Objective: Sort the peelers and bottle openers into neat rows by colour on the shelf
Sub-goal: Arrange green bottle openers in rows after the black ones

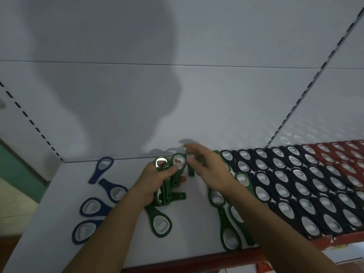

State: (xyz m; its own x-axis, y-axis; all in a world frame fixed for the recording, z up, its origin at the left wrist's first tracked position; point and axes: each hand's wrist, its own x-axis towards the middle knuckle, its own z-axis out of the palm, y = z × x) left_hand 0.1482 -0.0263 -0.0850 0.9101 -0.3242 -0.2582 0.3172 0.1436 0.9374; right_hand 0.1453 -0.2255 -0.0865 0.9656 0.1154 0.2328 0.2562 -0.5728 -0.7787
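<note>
Left hand (155, 181) clenched around green oval-ringed plastic openers (167, 195); right hand (206, 169) pinching one opener (190, 171).

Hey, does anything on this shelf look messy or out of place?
Yes. Four blue openers at the left lie scattered at different angles, unlike the neat black rows. One green opener lies loose, askew, by the left hand.

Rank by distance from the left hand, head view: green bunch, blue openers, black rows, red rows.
1. Green bunch: gripped in the left hand itself.
2. Blue openers: loose on the shelf, to its left.
3. Black rows: to its right.
4. Red rows: far right, beyond the black.
</note>
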